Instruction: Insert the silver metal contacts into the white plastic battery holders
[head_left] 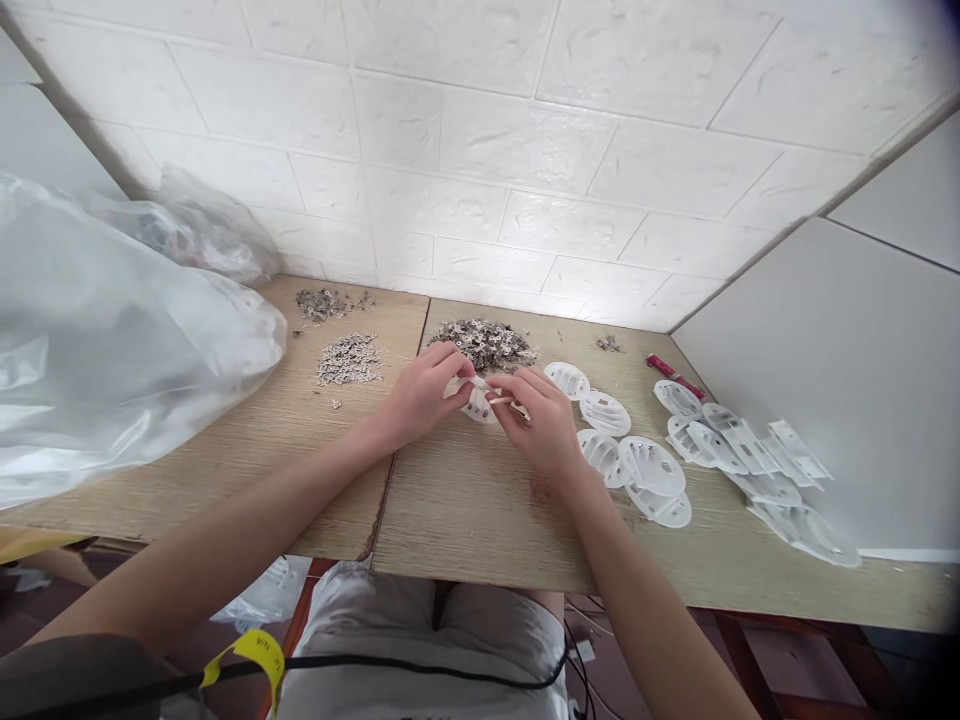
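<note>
Between both hands, just in front of a metal pile, is a round white plastic disc (pixel 478 408) with small metal pieces on it. My left hand (pixel 429 392) pinches the disc's left edge between thumb and fingers. My right hand (pixel 541 420) is closed at the disc's right side, around a thin pale stick-like tool (pixel 501 400) whose tip reaches the disc; its exact kind I cannot make out. Right behind the hands lies a heap of small metal clips (pixel 484 343). Several similar white discs (pixel 651 466) lie beside my right hand, some overlapping.
Two smaller piles, silvery metal pieces (pixel 349 358) and darker ones (pixel 322 304), lie at left near a large plastic bag (pixel 135 350). More white plastic parts (pixel 742 450) overlap at the right, by a red marker (pixel 675 376). A white brick-patterned wall (pixel 480 150) closes off the back.
</note>
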